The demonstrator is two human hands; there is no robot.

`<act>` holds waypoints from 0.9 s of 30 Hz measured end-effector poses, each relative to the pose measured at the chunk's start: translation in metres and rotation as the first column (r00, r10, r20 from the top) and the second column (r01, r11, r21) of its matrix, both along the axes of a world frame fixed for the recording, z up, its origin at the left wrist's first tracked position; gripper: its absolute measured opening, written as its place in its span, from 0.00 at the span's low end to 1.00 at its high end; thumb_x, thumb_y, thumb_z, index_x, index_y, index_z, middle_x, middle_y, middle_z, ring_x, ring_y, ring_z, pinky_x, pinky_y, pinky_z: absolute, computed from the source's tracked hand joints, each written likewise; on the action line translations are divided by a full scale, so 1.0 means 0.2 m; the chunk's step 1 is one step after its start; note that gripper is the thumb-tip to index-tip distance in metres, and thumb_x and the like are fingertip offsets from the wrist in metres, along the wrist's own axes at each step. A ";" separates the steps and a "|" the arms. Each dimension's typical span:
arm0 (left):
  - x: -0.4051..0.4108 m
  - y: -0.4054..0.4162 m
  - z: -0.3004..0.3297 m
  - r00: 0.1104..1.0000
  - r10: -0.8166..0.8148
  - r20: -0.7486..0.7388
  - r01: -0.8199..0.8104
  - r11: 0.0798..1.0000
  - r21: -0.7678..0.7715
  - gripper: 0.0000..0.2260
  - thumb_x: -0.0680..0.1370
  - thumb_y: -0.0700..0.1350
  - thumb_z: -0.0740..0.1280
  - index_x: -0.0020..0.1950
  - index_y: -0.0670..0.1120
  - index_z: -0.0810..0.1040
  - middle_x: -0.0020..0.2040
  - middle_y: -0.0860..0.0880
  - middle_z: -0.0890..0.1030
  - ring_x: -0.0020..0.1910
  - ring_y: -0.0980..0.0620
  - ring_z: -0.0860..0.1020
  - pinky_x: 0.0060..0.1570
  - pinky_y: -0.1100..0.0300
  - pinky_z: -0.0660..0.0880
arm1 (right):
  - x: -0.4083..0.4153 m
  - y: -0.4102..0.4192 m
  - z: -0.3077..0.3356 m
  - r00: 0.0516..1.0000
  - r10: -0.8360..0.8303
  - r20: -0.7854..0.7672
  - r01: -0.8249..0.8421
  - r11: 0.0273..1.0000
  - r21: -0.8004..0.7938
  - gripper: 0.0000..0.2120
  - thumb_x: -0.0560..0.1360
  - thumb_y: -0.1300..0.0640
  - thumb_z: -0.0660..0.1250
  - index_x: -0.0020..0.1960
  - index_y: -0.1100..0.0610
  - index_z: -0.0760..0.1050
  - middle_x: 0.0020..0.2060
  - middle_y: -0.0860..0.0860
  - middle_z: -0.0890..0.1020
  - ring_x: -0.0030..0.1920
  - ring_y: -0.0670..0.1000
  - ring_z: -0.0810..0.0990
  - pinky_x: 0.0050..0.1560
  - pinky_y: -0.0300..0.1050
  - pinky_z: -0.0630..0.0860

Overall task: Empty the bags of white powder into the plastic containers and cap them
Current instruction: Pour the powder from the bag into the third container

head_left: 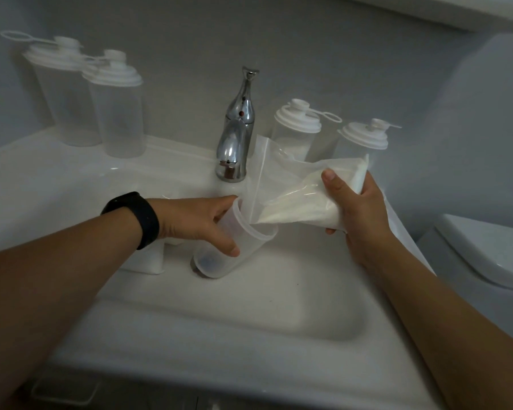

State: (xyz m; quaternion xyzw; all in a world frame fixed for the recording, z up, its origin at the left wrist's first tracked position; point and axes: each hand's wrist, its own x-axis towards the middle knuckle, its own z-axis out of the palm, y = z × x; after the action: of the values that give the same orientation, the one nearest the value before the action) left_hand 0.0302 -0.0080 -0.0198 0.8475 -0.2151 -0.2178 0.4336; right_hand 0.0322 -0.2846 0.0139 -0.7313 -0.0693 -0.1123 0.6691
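Observation:
My left hand [202, 220] grips an uncapped clear plastic container [219, 258], tilted over the white sink [219, 318] with its mouth toward the right. My right hand [359, 208] grips a clear bag of white powder [296, 205], whose open corner reaches into the container's mouth. Powder fills the lower part of the bag. Two capped containers [296, 134] [363, 143] stand behind the bag at the right of the tap; the left one shows white powder inside. Two capped, seemingly empty containers [65, 93] [117, 108] stand at the back left.
A chrome tap [237, 134] rises just behind my hands. A white object [148, 258] lies under my left wrist on the sink's rim. A white toilet [486, 255] stands at the right. The wall runs close behind the containers.

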 end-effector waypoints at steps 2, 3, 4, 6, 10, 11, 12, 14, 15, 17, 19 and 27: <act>0.00 0.00 -0.01 1.000 -0.015 0.002 0.015 1.000 0.005 0.40 0.66 0.51 0.80 0.75 0.60 0.68 0.68 0.59 0.78 0.69 0.57 0.76 0.72 0.50 0.72 | 0.00 0.00 0.00 1.000 0.001 0.005 -0.001 1.000 -0.010 0.33 0.64 0.35 0.75 0.62 0.52 0.76 0.51 0.55 0.86 0.46 0.58 0.87 0.26 0.45 0.75; 0.00 0.00 -0.01 1.000 -0.012 0.002 0.012 1.000 0.006 0.39 0.66 0.51 0.80 0.74 0.60 0.68 0.68 0.59 0.78 0.68 0.57 0.76 0.72 0.51 0.72 | -0.01 0.00 0.01 1.000 0.001 0.005 -0.001 1.000 -0.015 0.31 0.65 0.36 0.75 0.61 0.52 0.76 0.51 0.55 0.86 0.46 0.58 0.87 0.26 0.45 0.75; 0.00 -0.01 -0.01 1.000 -0.005 0.000 0.005 1.000 0.008 0.39 0.66 0.50 0.80 0.74 0.59 0.68 0.67 0.58 0.78 0.67 0.58 0.76 0.71 0.53 0.73 | -0.01 0.00 0.01 1.000 0.002 0.005 -0.002 1.000 -0.022 0.28 0.66 0.37 0.75 0.61 0.51 0.76 0.51 0.54 0.86 0.46 0.58 0.87 0.26 0.45 0.76; 0.00 -0.01 0.00 1.000 0.004 -0.002 -0.004 1.000 0.009 0.37 0.66 0.49 0.79 0.73 0.59 0.69 0.66 0.58 0.79 0.66 0.59 0.77 0.68 0.57 0.74 | -0.01 0.00 0.01 1.000 0.005 0.005 -0.005 0.999 -0.036 0.26 0.67 0.38 0.74 0.60 0.50 0.76 0.51 0.54 0.86 0.47 0.58 0.87 0.26 0.45 0.76; 0.01 0.00 -0.02 1.000 0.003 -0.007 -0.003 0.999 0.036 0.37 0.65 0.53 0.80 0.72 0.59 0.70 0.66 0.58 0.79 0.65 0.58 0.77 0.69 0.54 0.74 | -0.01 0.00 0.01 1.000 0.005 0.006 -0.005 0.999 -0.046 0.25 0.68 0.38 0.75 0.60 0.49 0.76 0.51 0.54 0.86 0.46 0.58 0.87 0.27 0.46 0.76; 0.01 0.00 -0.02 1.000 0.000 -0.004 0.000 0.999 0.046 0.37 0.65 0.55 0.80 0.71 0.58 0.71 0.65 0.57 0.80 0.65 0.57 0.77 0.69 0.52 0.74 | -0.01 0.00 0.01 1.000 0.006 0.007 -0.006 0.999 -0.047 0.26 0.68 0.38 0.75 0.60 0.50 0.76 0.51 0.54 0.86 0.46 0.58 0.87 0.27 0.46 0.76; 0.01 0.00 -0.03 1.000 -0.001 -0.002 0.001 0.999 0.049 0.37 0.65 0.56 0.80 0.71 0.58 0.71 0.65 0.57 0.80 0.65 0.56 0.78 0.70 0.50 0.74 | -0.01 0.00 0.01 1.000 0.007 0.005 -0.007 0.999 -0.048 0.26 0.68 0.38 0.75 0.60 0.50 0.76 0.51 0.54 0.86 0.46 0.58 0.87 0.27 0.46 0.76; 0.01 0.00 -0.03 1.000 0.000 -0.002 0.000 0.999 0.052 0.37 0.64 0.57 0.80 0.71 0.57 0.71 0.65 0.56 0.80 0.65 0.56 0.78 0.70 0.50 0.74 | -0.01 0.00 0.01 1.000 0.013 0.005 -0.013 0.999 -0.050 0.27 0.67 0.38 0.75 0.60 0.50 0.76 0.51 0.55 0.86 0.47 0.59 0.87 0.27 0.46 0.76; 0.01 0.00 -0.02 1.000 0.004 -0.003 -0.004 0.998 0.058 0.37 0.64 0.57 0.80 0.71 0.57 0.71 0.65 0.56 0.80 0.65 0.57 0.78 0.69 0.52 0.74 | -0.01 0.00 0.01 1.000 0.018 0.008 -0.018 0.998 -0.054 0.28 0.66 0.37 0.76 0.60 0.50 0.76 0.50 0.55 0.86 0.46 0.60 0.87 0.27 0.46 0.76; 0.00 -0.01 -0.01 1.000 0.001 -0.012 0.000 0.998 0.062 0.36 0.65 0.54 0.79 0.71 0.58 0.71 0.65 0.56 0.79 0.64 0.57 0.77 0.68 0.56 0.74 | -0.01 0.00 0.01 1.000 0.024 0.013 -0.023 0.998 -0.067 0.30 0.64 0.35 0.75 0.60 0.50 0.76 0.50 0.55 0.86 0.46 0.60 0.87 0.27 0.46 0.76; 0.00 -0.01 -0.01 1.000 -0.004 -0.025 0.005 0.998 0.055 0.34 0.66 0.51 0.78 0.70 0.57 0.71 0.65 0.56 0.79 0.63 0.58 0.78 0.66 0.59 0.75 | -0.02 0.00 0.02 1.000 0.027 0.014 -0.026 0.997 -0.075 0.30 0.64 0.35 0.75 0.60 0.50 0.76 0.50 0.54 0.86 0.46 0.59 0.87 0.27 0.47 0.77; -0.02 -0.02 0.01 0.999 0.002 -0.033 0.000 0.999 0.039 0.34 0.67 0.49 0.77 0.71 0.56 0.69 0.65 0.54 0.78 0.64 0.57 0.77 0.66 0.60 0.75 | -0.02 0.00 0.02 0.999 0.034 0.010 -0.033 0.998 -0.052 0.27 0.67 0.37 0.74 0.61 0.50 0.76 0.50 0.54 0.86 0.47 0.59 0.87 0.27 0.46 0.76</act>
State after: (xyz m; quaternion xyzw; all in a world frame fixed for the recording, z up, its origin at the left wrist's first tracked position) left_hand 0.0261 -0.0124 -0.0170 0.8522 -0.2032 -0.2358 0.4205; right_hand 0.0278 -0.2844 0.0176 -0.7466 -0.0880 -0.1031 0.6513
